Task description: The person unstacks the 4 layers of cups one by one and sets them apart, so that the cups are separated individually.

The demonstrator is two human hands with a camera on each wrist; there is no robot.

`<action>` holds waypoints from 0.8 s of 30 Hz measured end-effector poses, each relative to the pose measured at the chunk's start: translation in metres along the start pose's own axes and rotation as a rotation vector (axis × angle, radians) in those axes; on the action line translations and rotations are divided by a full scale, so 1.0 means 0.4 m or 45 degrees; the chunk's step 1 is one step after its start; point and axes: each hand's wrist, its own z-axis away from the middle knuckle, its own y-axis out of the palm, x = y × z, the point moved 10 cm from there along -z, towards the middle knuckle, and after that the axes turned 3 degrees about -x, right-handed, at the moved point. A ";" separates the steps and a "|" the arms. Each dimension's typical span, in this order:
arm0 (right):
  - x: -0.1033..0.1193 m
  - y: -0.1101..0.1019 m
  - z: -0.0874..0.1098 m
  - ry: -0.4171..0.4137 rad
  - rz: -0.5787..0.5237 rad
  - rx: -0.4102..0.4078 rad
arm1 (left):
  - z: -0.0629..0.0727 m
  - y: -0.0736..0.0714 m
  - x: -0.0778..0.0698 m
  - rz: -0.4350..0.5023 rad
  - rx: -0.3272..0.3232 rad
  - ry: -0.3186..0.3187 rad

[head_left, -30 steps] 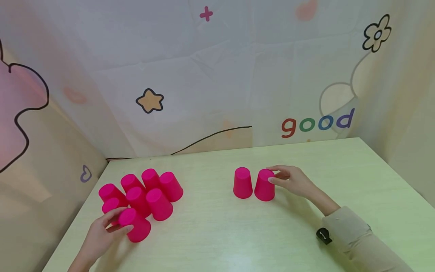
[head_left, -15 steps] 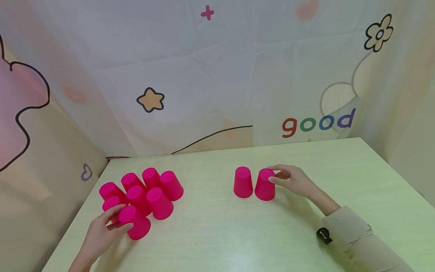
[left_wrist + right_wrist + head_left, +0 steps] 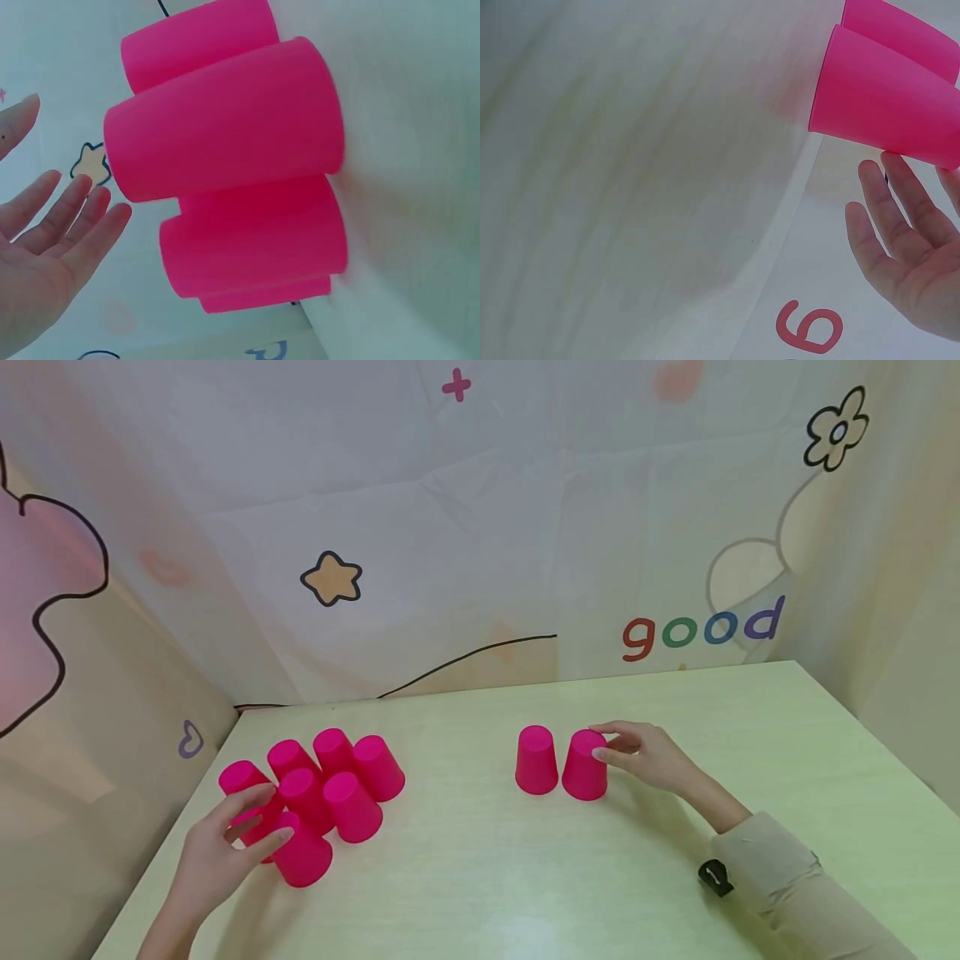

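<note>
In the head view my left hand (image 3: 210, 860) hovers at the front left of a group of upside-down pink cups. Thumb and fingers are spread above the nearest cup (image 3: 303, 860), partly covering it and a cup behind. The left wrist view shows that hand (image 3: 41, 262) apart from the cups, with a pink cup (image 3: 225, 124) beside it. On the right, two more upside-down cups stand side by side: a left one (image 3: 536, 762) and a right one (image 3: 583, 777). My right hand (image 3: 648, 760) pinches the right one near its top between thumb and fingers.
Other pink cups (image 3: 356, 810) of the left group stand close together. All rest on a pale wooden table (image 3: 480, 877). A printed cloth (image 3: 465, 543) hangs behind it. A small black clip-like item (image 3: 716, 877) is by the right sleeve (image 3: 776, 868).
My left hand has let go of the front left cup and lifted slightly up and to the left, its fingers spreading. The right hand and its cup have stayed in place.
</note>
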 end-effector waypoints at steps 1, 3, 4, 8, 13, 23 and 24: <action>0.001 0.000 0.000 -0.004 0.000 0.000 | -0.002 0.000 -0.009 0.007 -0.011 0.016; 0.002 -0.001 0.000 -0.001 0.002 0.000 | -0.006 0.001 -0.028 0.027 -0.026 0.034; 0.002 -0.001 -0.001 0.002 0.004 0.000 | -0.009 0.004 -0.038 0.039 -0.033 0.047; -0.002 -0.004 -0.002 0.011 0.012 -0.001 | -0.026 0.033 -0.081 0.112 -0.035 0.095; 0.003 -0.008 -0.005 0.001 0.008 -0.003 | -0.046 0.087 -0.135 0.170 0.002 0.191; 0.000 -0.003 -0.003 0.012 0.007 -0.010 | -0.080 0.200 -0.206 0.266 0.145 0.292; 0.000 -0.003 -0.002 0.011 0.008 -0.011 | -0.083 0.210 -0.211 0.281 0.158 0.288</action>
